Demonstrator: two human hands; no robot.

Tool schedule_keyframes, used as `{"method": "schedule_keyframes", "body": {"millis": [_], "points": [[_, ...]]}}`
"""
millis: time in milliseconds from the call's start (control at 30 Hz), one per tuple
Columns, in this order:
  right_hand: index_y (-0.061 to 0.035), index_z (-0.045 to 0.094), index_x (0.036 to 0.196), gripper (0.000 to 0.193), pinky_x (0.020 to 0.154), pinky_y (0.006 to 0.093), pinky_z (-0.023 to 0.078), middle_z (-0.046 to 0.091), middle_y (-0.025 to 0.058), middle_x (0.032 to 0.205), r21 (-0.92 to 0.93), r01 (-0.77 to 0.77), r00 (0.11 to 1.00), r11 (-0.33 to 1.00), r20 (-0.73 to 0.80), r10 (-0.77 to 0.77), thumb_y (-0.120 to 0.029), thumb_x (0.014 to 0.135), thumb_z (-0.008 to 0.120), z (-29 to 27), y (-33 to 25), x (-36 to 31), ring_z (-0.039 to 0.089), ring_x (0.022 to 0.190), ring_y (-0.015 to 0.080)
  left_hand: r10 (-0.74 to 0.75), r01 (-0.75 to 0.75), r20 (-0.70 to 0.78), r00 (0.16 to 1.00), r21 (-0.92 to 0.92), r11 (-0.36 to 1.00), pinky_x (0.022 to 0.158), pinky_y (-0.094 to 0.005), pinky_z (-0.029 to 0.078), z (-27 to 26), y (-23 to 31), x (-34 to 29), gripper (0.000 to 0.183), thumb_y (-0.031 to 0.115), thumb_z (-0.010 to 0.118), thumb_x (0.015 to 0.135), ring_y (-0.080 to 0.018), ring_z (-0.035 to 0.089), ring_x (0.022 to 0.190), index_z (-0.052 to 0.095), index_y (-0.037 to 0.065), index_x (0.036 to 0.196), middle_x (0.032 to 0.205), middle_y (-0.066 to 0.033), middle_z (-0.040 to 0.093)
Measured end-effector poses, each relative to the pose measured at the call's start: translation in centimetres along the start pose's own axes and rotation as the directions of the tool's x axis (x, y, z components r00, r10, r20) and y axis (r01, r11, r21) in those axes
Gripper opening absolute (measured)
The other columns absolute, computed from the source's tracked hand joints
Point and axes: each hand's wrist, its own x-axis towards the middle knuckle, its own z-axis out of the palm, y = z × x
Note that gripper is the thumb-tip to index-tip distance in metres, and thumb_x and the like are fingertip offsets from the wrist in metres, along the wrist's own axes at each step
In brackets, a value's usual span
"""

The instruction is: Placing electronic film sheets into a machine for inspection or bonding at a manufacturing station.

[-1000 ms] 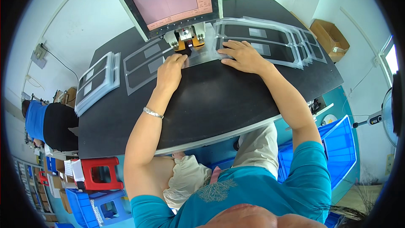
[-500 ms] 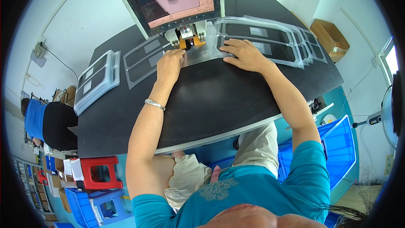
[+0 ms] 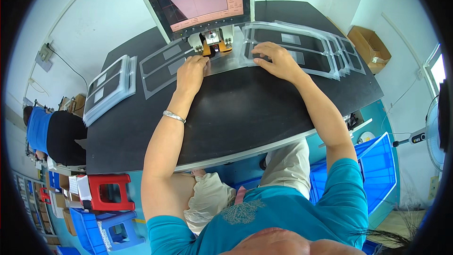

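A flat dark sheet with clear borders and pale rectangular patches [image 3: 158, 68] lies left of the bench machine. My left hand [image 3: 190, 73] rests over its right end, fingers curled together beside the machine's yellow-sided head [image 3: 214, 48]. What those fingers grip is hidden. Under the head is a shiny metal plate [image 3: 222, 64]. On the right, similar sheets [image 3: 311, 49] lie overlapping in a fanned pile. My right hand [image 3: 279, 63] is over the pile's near left corner, thumb and fingers apart, holding nothing visible.
Above the head, a monitor [image 3: 200, 0] shows a pink and dark picture. A thick stack of sheets [image 3: 108, 89] sits at the black table's left edge. A cardboard box [image 3: 370, 49] stands beyond its right edge. A person in blue [image 3: 40, 132] bends over farther left.
The dark rounded blobs on the monitor have gone. My right hand has shifted slightly right, its thumb and fingers bending. My left hand stays about where it was.
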Motion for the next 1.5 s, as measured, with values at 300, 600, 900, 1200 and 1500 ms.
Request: {"method": "schedule_keyframes", "body": {"millis": [300, 600, 900, 1200, 1500], "points": [[-0.0039, 0.07, 0.11, 0.025, 0.079, 0.0351, 0.054, 0.067, 0.0128, 0.111, 0.08, -0.067, 0.998, 0.995, -0.001, 0.067, -0.014, 0.087, 0.071, -0.07, 0.18, 0.15, 0.068, 0.085, 0.0232, 0.01, -0.01, 0.001, 1.0, 0.004, 1.0, 0.083, -0.0368, 0.055, 0.03, -0.29, -0.21, 0.024, 0.004, 0.063, 0.084, -0.0257, 0.066, 0.1, 0.073, 0.008, 0.105, 0.106, -0.0048, 0.071], [-0.0029, 0.07, 0.115, 0.029, 0.07, 0.0299, 0.052, 0.071, 0.0088, 0.097, 0.131, -0.177, 0.984, 0.975, 0.0, 0.178, -0.013, 0.088, 0.071, 0.12, 0.23, 0.27, 0.065, 0.074, 0.016, 0.018, -0.018, 0.028, 0.999, 0.028, 0.999, 0.083, -0.0368, 0.056, -0.33, -0.08, -0.17, 0.024, 0.006, 0.061, 0.086, -0.0253, 0.066, 0.101, 0.073, 0.008, 0.106, 0.107, -0.0044, 0.071], [-0.004, 0.07, 0.117, 0.027, 0.057, 0.0254, 0.05, 0.067, 0.0028, 0.077, 0.193, -0.305, 0.952, 0.933, 0.083, 0.294, -0.018, 0.094, 0.067, -0.04, -0.31, 0.34, 0.059, 0.062, 0.008, -0.005, 0.005, 0.037, 0.999, 0.007, 1.0, 0.084, -0.0367, 0.055, -0.32, -0.06, -0.13, 0.021, 0.009, 0.06, 0.089, -0.025, 0.066, 0.101, 0.073, 0.008, 0.105, 0.109, -0.0032, 0.071], [-0.0047, 0.07, 0.118, 0.028, 0.055, 0.0253, 0.05, 0.068, 0.0029, 0.078, 0.21, -0.347, 0.937, 0.914, 0.107, 0.331, -0.02, 0.094, 0.067, -0.15, -0.24, 0.27, 0.06, 0.063, 0.008, 0.001, -0.001, 0.017, 1.0, 0.002, 1.0, 0.083, -0.0364, 0.055, -0.3, -0.05, -0.14, 0.021, 0.007, 0.06, 0.088, -0.0256, 0.066, 0.1, 0.074, 0.009, 0.104, 0.109, -0.003, 0.071], [-0.0044, 0.07, 0.117, 0.028, 0.054, 0.0257, 0.05, 0.068, 0.0041, 0.077, 0.22, -0.346, 0.938, 0.912, 0.116, 0.328, -0.02, 0.094, 0.067, -0.29, -0.41, 0.25, 0.062, 0.063, 0.009, -0.01, 0.01, 0.044, 0.999, 0.001, 1.0, 0.085, -0.0368, 0.055, -0.65, 0.15, -0.09, 0.02, 0.007, 0.061, 0.087, -0.0275, 0.067, 0.099, 0.074, 0.008, 0.103, 0.109, -0.0047, 0.072]]}}
